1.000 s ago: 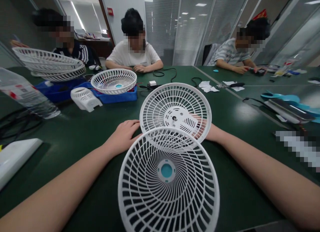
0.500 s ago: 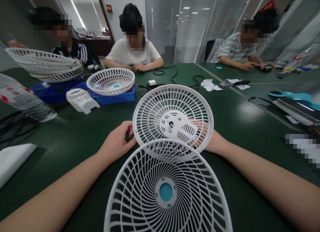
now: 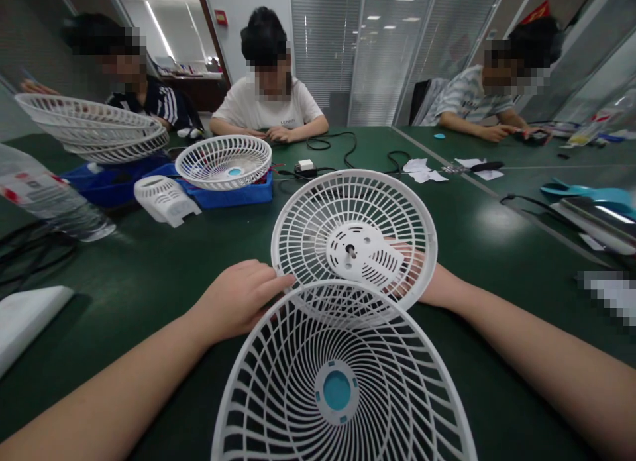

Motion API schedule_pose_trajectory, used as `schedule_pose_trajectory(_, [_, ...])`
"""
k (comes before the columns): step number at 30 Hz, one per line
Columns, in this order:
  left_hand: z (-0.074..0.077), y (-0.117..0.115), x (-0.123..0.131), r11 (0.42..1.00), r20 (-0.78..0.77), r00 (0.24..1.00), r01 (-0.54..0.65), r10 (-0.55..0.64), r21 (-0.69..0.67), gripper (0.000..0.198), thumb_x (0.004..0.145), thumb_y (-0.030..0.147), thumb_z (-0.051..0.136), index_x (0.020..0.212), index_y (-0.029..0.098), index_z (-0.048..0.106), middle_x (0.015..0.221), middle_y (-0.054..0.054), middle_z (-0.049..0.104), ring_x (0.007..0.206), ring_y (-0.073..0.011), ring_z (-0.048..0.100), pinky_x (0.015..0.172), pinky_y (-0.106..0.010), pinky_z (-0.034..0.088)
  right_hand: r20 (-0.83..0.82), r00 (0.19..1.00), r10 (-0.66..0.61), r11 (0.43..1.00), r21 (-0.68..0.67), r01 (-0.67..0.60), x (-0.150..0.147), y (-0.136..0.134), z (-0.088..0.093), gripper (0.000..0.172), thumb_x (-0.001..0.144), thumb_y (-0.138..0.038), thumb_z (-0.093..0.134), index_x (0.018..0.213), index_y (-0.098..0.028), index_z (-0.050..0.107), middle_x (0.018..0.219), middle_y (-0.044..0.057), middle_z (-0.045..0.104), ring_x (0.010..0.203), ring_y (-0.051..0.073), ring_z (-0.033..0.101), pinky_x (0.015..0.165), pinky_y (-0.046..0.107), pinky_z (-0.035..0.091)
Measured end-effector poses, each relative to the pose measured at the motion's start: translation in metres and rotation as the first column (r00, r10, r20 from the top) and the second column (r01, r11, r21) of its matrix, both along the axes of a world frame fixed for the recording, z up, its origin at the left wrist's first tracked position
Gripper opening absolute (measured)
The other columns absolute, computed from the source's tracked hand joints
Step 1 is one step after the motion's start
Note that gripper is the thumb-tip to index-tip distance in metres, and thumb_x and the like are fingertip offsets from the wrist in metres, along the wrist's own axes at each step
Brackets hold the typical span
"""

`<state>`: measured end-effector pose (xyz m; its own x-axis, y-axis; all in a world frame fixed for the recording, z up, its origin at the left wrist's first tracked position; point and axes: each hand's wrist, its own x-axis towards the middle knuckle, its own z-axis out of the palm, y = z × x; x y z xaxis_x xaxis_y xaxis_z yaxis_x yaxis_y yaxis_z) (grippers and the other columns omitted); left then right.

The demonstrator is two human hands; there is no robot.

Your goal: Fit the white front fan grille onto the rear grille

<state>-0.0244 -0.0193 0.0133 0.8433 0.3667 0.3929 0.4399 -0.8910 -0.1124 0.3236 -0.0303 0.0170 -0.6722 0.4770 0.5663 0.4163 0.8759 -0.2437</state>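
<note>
A white rear fan guard (image 3: 318, 212) with a round motor mount and a short shaft at its middle stands tilted on the green table (image 3: 149, 262). My left hand (image 3: 238, 299) grips its lower left rim. My right hand (image 3: 412, 275) holds it from behind on the right, seen through the ribs. In front of it, nearest to me, lies a white front fan guard (image 3: 382, 395) with a blue centre cap; its far rim overlaps the rear guard's lower edge.
A stack of white guards (image 3: 94, 126) and a single guard (image 3: 223, 159) rest on blue trays (image 3: 233, 193) at the back left, beside a white motor cover (image 3: 163, 197). A plastic bottle (image 3: 44, 196) lies left. Three people sit at the far side. Black cables (image 3: 338, 150) and papers lie beyond.
My left hand has closed onto the rear guard's lower left rim. The rear guard has tilted and shifted slightly, and the front guard sits closer to me in view.
</note>
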Motion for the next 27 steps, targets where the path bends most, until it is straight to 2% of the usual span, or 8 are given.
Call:
schedule_pose_trajectory(3, [-0.001, 0.002, 0.0, 1.0, 0.023, 1.0, -0.005, 0.006, -0.031, 0.034, 0.099, 0.038, 0.042, 0.12, 0.015, 0.055, 0.082, -0.008, 0.065, 0.069, -0.021, 0.06, 0.062, -0.032, 0.044, 0.023, 1.0, -0.016, 1.0, 0.007, 0.016, 0.002, -0.003, 0.005, 0.073, 0.09, -0.033, 0.06, 0.154, -0.035, 0.027, 0.137, 0.0, 0.057, 0.126, 0.015, 0.055, 0.109, 0.029, 0.048])
schedule_pose_trajectory(5, [-0.002, 0.002, 0.0, 0.996, 0.015, 0.999, -0.046, 0.047, -0.08, 0.033, 0.099, 0.038, 0.045, 0.121, 0.015, 0.055, 0.084, -0.008, 0.065, 0.071, -0.0209, 0.061, 0.063, -0.032, 0.045, 0.043, 0.998, -0.034, 0.999, -0.021, 0.035, 0.005, -0.004, 0.005, 0.077, 0.089, -0.033, 0.062, 0.156, -0.033, 0.022, 0.14, 0.002, 0.054, 0.127, 0.016, 0.055, 0.108, 0.03, 0.049])
schedule_pose_trajectory(11, [-0.005, 0.002, 0.008, 0.945, -0.022, 0.961, -0.275, 0.276, -0.179, 0.033, 0.1, 0.036, 0.046, 0.125, 0.018, 0.057, 0.086, -0.006, 0.068, 0.075, -0.0219, 0.063, 0.068, -0.034, 0.047, 0.084, 0.99, -0.112, 0.993, -0.013, 0.114, 0.01, -0.004, -0.004, 0.066, 0.086, -0.03, 0.065, 0.147, -0.025, 0.041, 0.137, 0.008, 0.056, 0.126, 0.019, 0.056, 0.106, 0.032, 0.05])
schedule_pose_trajectory(13, [-0.005, 0.002, 0.01, 0.936, -0.018, 0.953, -0.3, 0.302, -0.185, 0.035, 0.1, 0.038, 0.047, 0.127, 0.018, 0.056, 0.088, -0.006, 0.069, 0.075, -0.022, 0.063, 0.069, -0.034, 0.047, 0.069, 0.99, -0.122, 0.993, 0.007, 0.122, 0.008, -0.004, -0.005, 0.06, 0.088, -0.03, 0.063, 0.144, -0.024, 0.044, 0.134, 0.008, 0.059, 0.123, 0.018, 0.058, 0.103, 0.031, 0.053])
schedule_pose_trajectory(17, [-0.006, 0.001, 0.008, 0.985, -0.04, 0.986, -0.164, 0.162, -0.062, 0.033, 0.102, 0.03, 0.039, 0.131, 0.019, 0.051, 0.096, -0.008, 0.068, 0.078, -0.0216, 0.062, 0.069, -0.034, 0.045, 0.064, 0.992, -0.109, 0.987, 0.123, 0.101, 0.007, -0.002, -0.005, 0.051, 0.09, -0.032, 0.06, 0.139, -0.025, 0.048, 0.126, 0.008, 0.064, 0.116, 0.018, 0.063, 0.099, 0.033, 0.055])
schedule_pose_trajectory(20, [-0.003, 0.0, 0.007, 0.999, -0.112, 0.993, -0.047, 0.049, 0.019, 0.034, 0.101, 0.027, 0.039, 0.133, 0.02, 0.048, 0.096, -0.008, 0.067, 0.076, -0.0211, 0.06, 0.068, -0.033, 0.044, 0.065, 0.991, -0.113, 0.979, 0.18, 0.1, 0.007, -0.001, -0.003, 0.054, 0.091, -0.032, 0.059, 0.142, -0.025, 0.044, 0.126, 0.009, 0.063, 0.115, 0.018, 0.063, 0.096, 0.031, 0.056])
schedule_pose_trajectory(24, [0.0, -0.002, 0.008, 0.999, -0.147, 0.989, 0.035, -0.03, 0.032, 0.035, 0.101, 0.023, 0.037, 0.134, 0.022, 0.045, 0.093, -0.005, 0.065, 0.073, -0.0188, 0.058, 0.064, -0.03, 0.041, 0.07, 0.994, -0.088, 0.969, 0.238, 0.069, 0.005, -0.001, -0.001, 0.047, 0.092, -0.031, 0.057, 0.138, -0.023, 0.046, 0.12, 0.008, 0.066, 0.109, 0.015, 0.065, 0.103, 0.032, 0.052])
schedule_pose_trajectory(27, [0.0, -0.003, 0.008, 0.999, -0.139, 0.989, 0.049, -0.046, 0.02, 0.034, 0.101, 0.029, 0.039, 0.133, 0.021, 0.046, 0.096, -0.005, 0.065, 0.074, -0.0191, 0.058, 0.065, -0.03, 0.041, 0.084, 0.991, -0.1, 0.976, 0.2, 0.081, 0.004, -0.002, 0.0, 0.043, 0.094, -0.032, 0.055, 0.135, -0.022, 0.05, 0.122, 0.007, 0.066, 0.112, 0.013, 0.064, 0.108, 0.031, 0.049])
